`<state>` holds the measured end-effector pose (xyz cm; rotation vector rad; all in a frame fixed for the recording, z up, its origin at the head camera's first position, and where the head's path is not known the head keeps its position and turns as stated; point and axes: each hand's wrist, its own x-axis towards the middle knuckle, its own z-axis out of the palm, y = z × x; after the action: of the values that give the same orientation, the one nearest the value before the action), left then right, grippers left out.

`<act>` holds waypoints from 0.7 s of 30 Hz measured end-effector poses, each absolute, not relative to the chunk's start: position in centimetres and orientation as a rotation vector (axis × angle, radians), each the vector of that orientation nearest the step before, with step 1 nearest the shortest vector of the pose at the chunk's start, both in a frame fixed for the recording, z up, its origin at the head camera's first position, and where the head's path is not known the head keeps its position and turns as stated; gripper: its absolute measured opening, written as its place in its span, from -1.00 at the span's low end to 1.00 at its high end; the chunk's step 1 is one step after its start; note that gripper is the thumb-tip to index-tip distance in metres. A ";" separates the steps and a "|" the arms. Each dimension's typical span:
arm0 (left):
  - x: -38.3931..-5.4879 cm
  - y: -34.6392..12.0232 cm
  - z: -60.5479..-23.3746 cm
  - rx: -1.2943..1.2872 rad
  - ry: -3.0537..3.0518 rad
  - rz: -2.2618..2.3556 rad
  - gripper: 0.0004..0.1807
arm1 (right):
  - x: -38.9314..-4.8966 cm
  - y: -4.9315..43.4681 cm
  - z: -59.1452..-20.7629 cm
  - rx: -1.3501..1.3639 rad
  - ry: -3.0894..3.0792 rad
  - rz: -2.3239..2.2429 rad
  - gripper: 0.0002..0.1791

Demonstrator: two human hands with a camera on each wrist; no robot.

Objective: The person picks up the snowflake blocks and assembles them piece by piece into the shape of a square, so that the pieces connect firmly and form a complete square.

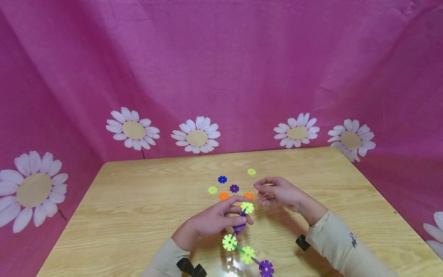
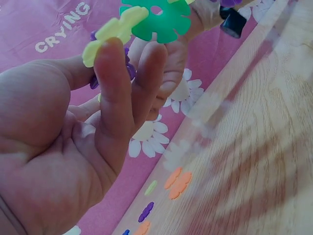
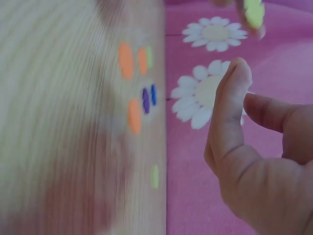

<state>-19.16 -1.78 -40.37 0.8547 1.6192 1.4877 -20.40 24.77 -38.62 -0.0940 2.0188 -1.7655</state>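
Note:
My left hand point(image 1: 218, 218) grips a chain of slotted plastic discs between thumb and fingers. Yellow-green discs point(image 1: 230, 242) alternate along it with discs seen edge-on, and a purple disc point(image 1: 266, 268) hangs at its lower end, toward me. In the left wrist view a yellow disc point(image 2: 117, 32) lies by the fingertips, slotted against a green disc point(image 2: 168, 22); purple shows partly behind the fingers. To the right of the chain, my right hand point(image 1: 282, 193) hovers over the table, thumb near the bent index finger, with nothing visible between them in the right wrist view.
Loose discs lie on the wooden table point(image 1: 138, 200) beyond the hands: a blue disc point(image 1: 222, 179), a purple disc point(image 1: 234, 188), yellow-green ones including a far disc point(image 1: 251, 171), and several orange discs point(image 1: 224, 196). A pink curtain point(image 1: 235, 77) with daisies borders the table's far edge.

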 end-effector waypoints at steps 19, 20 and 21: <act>-19.2 -2.1 -40.2 0.824 1.562 1.508 -0.48 | -27.8 23.6 -40.4 0.022 2.587 -1.256 -0.55; -19.2 -2.1 -40.3 0.825 1.565 1.506 -0.48 | -28.1 23.5 -40.5 0.037 2.604 -1.230 -0.54; -19.2 -2.1 -40.3 0.824 1.565 1.504 -0.48 | -28.4 23.4 -40.7 0.053 2.619 -1.208 -0.53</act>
<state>-19.19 -2.09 -40.34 0.8245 1.5654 1.5040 -28.37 23.43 -40.66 0.0528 2.6195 -1.2077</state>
